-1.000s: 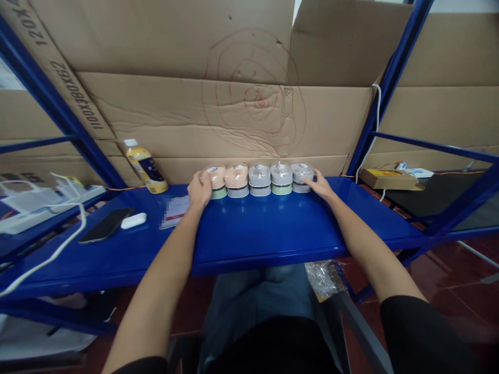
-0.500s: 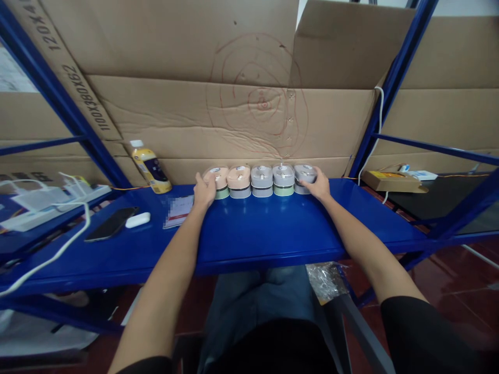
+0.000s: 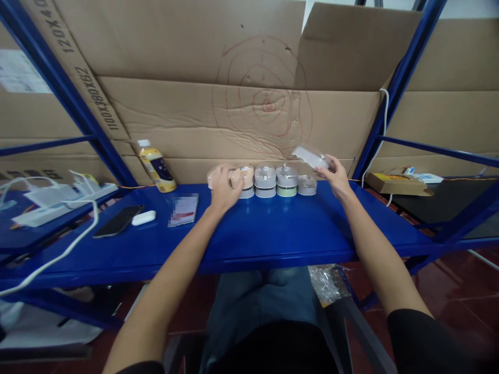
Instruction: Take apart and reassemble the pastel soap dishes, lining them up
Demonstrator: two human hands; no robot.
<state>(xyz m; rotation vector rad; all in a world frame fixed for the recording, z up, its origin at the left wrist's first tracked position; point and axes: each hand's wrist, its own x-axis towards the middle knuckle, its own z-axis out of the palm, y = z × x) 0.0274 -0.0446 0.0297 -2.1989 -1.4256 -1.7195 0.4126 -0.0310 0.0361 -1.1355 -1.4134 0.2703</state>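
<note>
A row of small two-tier boxes with clear lids stands along the back of the blue shelf point(image 3: 273, 228). My right hand point(image 3: 336, 176) grips a pale, clear-lidded box point(image 3: 312, 157), tilted and raised above the row's right end, slightly blurred. Below it a single low grey box point(image 3: 307, 185) stays on the shelf. My left hand point(image 3: 226, 188), smeared by motion, is in front of the peach boxes point(image 3: 245, 176) with its fingers apart; it partly hides them. Between the hands are a grey box point(image 3: 265, 177) and a grey-over-green box point(image 3: 287, 179).
On the left are a yellow drink bottle point(image 3: 156, 167), a card with blurred print point(image 3: 184, 210), a white earbud case point(image 3: 144, 217), a dark phone point(image 3: 118, 222) and a power strip point(image 3: 62, 205) with cables. Cardboard point(image 3: 175, 114) backs the shelf; blue posts point(image 3: 405, 78) flank it.
My right hand has lifted the upper box off the right-end stack and tilted it, leaving the lower one. My left hand has shifted right from the end peach box across the peach boxes.
</note>
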